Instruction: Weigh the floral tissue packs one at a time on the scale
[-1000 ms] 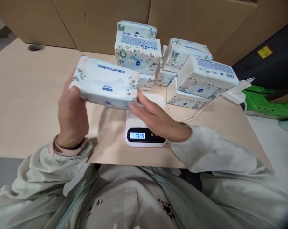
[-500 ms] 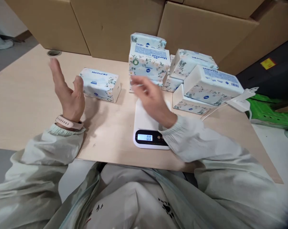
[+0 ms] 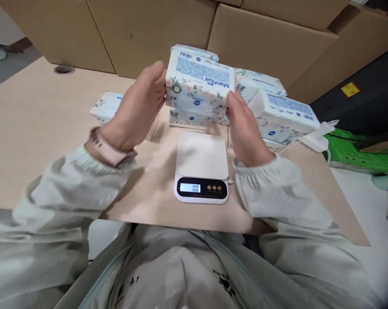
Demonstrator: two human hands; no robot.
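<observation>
Between my two hands is a pack of tissues (image 3: 198, 86) with a floral print, gripped by its short ends and raised off the pack (image 3: 190, 119) beneath it. My left hand (image 3: 142, 105) is closed round the left end, its fingertips partly hidden. My right hand (image 3: 245, 128) pinches the right end, thumb towards me. Below them on the table lies a white digital scale (image 3: 202, 156), its display reading 0.0 and its plate bare. Behind my left wrist, a single tissue pack (image 3: 105, 105) is partly covered.
More tissue packs (image 3: 287, 113) are stacked at the right, beside a white power strip (image 3: 319, 133) with a cable. Cardboard boxes (image 3: 168, 38) wall off the table's back edge. A round cable hole (image 3: 64, 69) is at the far left. Something green (image 3: 374, 150) stands beyond the right edge.
Both hands, empty before, have closed on the ends of the top tissue pack in the middle stack and lifted it slightly towards me. My left hand moved right; my right hand shifted right, uncovering the scale.
</observation>
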